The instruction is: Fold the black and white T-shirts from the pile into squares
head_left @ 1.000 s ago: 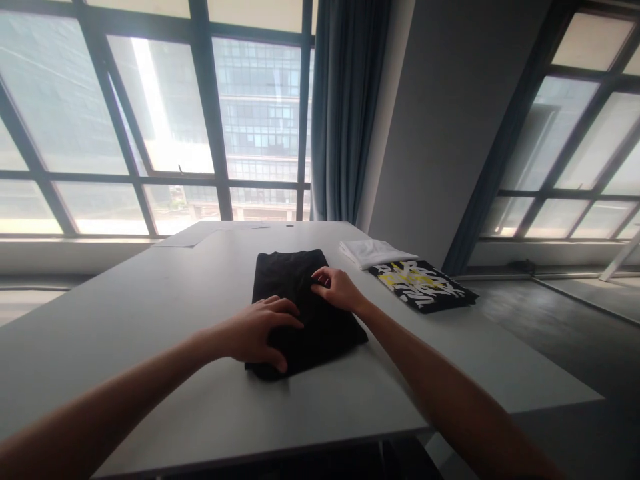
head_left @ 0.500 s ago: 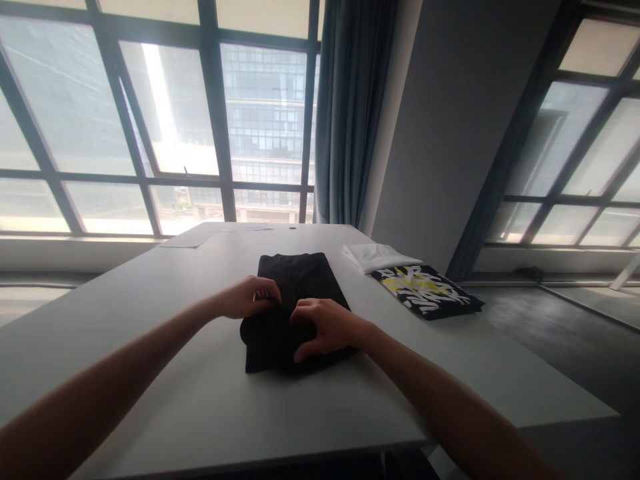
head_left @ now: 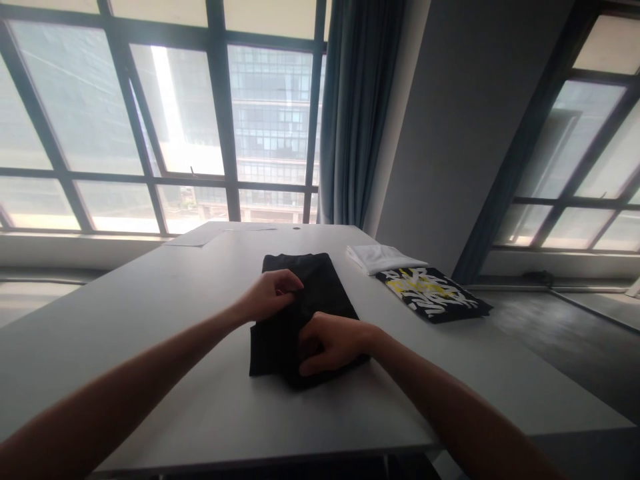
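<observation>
A folded black garment point(head_left: 325, 283) lies on the white table in front of me, its near part loosely bunched with a corner sticking out at the left. My left hand point(head_left: 275, 293) is over its left side, fingers curled together and closed on the dark cloth. Lower and to the right, my right hand point(head_left: 333, 343) has bent fingers and thumb gripping the near part of the same garment. Dark fabric hides exactly where the fingertips pinch.
To the right on the white table point(head_left: 190, 360) lie a folded white cloth point(head_left: 383, 259) and a folded black garment with white and yellow lettering point(head_left: 430, 293). Sheets of paper point(head_left: 193, 237) rest at the far left. A curtain point(head_left: 357, 113) hangs beyond the table.
My left hand has moved right across the garment, and my right hand has come slightly nearer to me. The near part of the cloth lies differently. The view has shifted a little.
</observation>
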